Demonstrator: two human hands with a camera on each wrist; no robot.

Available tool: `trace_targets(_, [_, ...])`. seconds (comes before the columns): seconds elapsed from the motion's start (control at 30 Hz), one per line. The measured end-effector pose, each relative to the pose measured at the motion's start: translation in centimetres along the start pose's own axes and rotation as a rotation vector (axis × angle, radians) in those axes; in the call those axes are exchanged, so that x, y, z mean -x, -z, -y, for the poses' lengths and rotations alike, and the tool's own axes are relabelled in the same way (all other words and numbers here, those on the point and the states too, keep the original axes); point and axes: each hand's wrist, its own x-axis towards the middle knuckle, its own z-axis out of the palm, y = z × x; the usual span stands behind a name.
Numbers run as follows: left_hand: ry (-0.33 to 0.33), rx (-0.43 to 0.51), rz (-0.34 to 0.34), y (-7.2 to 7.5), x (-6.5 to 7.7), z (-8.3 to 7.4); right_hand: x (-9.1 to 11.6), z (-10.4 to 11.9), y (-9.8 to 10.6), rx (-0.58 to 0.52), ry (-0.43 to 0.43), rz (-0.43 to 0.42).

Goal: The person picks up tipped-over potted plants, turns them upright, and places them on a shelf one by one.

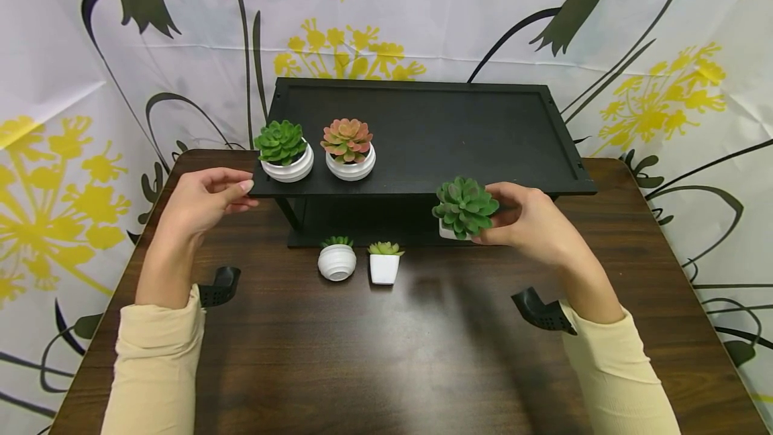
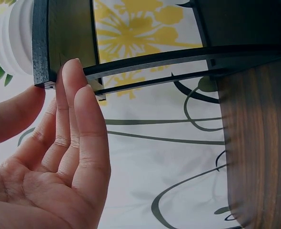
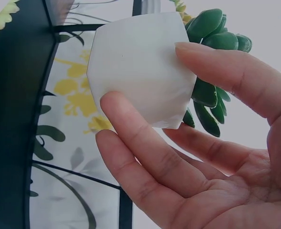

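My right hand (image 1: 534, 223) grips a dark green potted succulent (image 1: 465, 205) by its white, square-sided pot (image 3: 140, 69), raised in front of the shelf's front edge. Thumb and fingers press on the pot's sides in the right wrist view. At the front left corner of the black shelf (image 1: 447, 133), my left hand (image 1: 202, 203) pinches the top board, thumb at its edge and fingertips beneath. Close to that hand, on the top board, a green succulent (image 1: 286, 161) stands in a ridged round white pot. Beside it is a pinkish-orange succulent (image 1: 350, 158) in a similar pot.
On the brown wooden table (image 1: 362, 368), before the shelf's lower board, stand a small round-potted succulent (image 1: 337, 262) and a small square-potted one (image 1: 384, 266). Behind the shelf hangs a white cloth (image 1: 423, 19) with yellow and dark flower prints.
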Motion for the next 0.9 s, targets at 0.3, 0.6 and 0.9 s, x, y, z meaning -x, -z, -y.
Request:
trace_targets(0.3, [0.006,-0.006,-0.001,0.0,0.0,0.0,-0.7,1.0,0.7,-0.021,0.015,0.017])
trace_targets(0.6, [0.008,-0.018,0.000,-0.1,0.0,0.0,-1.4,1.6,1.1,0.031,0.046,0.035])
trace_targets(0.9, [0.010,-0.017,0.001,-0.1,0.1,0.0,-2.1,2.8,1.6,0.067,0.058,0.038])
